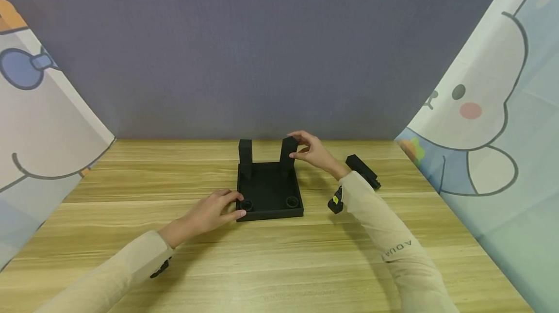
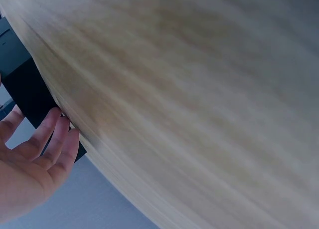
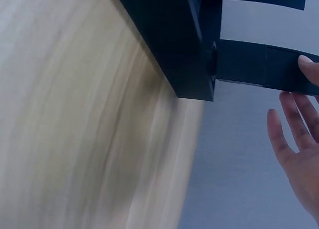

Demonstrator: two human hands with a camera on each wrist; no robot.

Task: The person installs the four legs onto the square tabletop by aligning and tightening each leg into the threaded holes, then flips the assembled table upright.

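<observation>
Black tray (image 1: 268, 188), black posts (image 1: 287, 154); yellowish, streaked wood-grain table (image 1: 262, 264); grey backdrop (image 1: 262, 51); cream sleeves (image 1: 124, 267), dark lettering (image 1: 398, 249) on right.

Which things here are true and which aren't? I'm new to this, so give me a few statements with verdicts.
1. The right hand holds an upright black post. True.
2. The left hand is well away from the black tray. False: its fingers touch the tray's left side.
3. Each near corner of the tray has a round ring. True.
4. Four posts stand upright on the tray. False: only two do, at the far corners.
5. A loose black block lies on the table, right of the tray. True.
</observation>
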